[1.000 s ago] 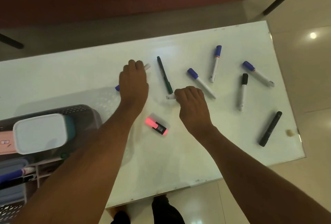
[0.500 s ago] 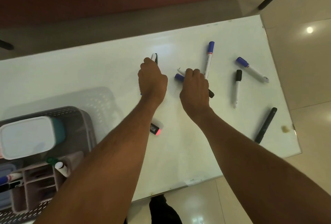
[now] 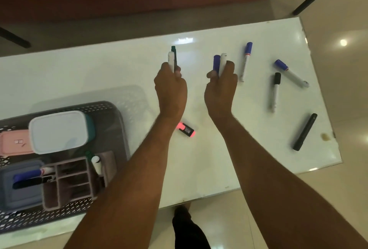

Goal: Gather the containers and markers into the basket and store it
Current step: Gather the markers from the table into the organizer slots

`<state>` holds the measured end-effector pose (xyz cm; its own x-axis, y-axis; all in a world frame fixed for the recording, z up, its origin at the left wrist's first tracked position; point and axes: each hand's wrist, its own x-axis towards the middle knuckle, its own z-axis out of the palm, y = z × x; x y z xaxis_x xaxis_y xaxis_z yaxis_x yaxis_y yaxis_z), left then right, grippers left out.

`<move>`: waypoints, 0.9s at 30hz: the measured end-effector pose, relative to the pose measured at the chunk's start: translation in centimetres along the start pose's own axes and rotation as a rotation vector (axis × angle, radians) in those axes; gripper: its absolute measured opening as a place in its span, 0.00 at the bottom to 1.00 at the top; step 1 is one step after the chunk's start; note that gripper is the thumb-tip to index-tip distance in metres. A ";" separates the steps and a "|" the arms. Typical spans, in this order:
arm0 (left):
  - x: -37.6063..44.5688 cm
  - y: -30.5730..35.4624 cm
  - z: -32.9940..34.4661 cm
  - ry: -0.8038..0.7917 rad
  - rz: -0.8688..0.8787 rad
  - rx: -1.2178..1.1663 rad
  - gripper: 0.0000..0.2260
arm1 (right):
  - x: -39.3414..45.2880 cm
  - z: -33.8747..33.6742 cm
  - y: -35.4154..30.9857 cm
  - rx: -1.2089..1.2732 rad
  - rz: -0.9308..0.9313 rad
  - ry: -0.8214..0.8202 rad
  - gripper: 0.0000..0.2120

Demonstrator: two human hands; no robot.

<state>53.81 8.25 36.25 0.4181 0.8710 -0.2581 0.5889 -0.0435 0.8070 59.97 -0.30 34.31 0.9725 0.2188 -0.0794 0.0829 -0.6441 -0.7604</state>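
Both hands (image 3: pixel 170 89) grip slim cylindrical markers (image 3: pixel 222 62)

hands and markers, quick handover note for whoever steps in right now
Left hand: shut on two markers, one white, one green.
Right hand: shut on two markers, one blue-capped, one white.
Basket at the table's left already holds the containers, an organizer and a few markers.
Left on the table: pink highlighter, two blue-capped markers, black-capped marker, black marker.
To do: drop the held ones in, collect the rest, store the basket.
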 end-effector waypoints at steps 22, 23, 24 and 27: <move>-9.0 -11.5 -28.3 0.263 0.191 -0.482 0.10 | -27.7 5.7 -14.5 0.603 -0.098 -0.023 0.13; -9.5 -12.1 -29.0 0.282 0.190 -0.485 0.10 | -28.5 5.8 -14.3 0.603 -0.095 -0.018 0.14; -10.1 -12.7 -29.5 0.302 0.193 -0.489 0.09 | -29.2 6.0 -14.1 0.605 -0.089 -0.009 0.15; -12.0 -14.8 -30.1 0.375 0.223 -0.497 0.09 | -31.3 6.4 -13.0 0.577 -0.071 0.067 0.15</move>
<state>19.28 13.15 43.36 0.1710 0.9826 0.0731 0.0898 -0.0894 0.9919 27.08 5.96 42.52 0.9822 0.1876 0.0110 0.0344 -0.1221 -0.9919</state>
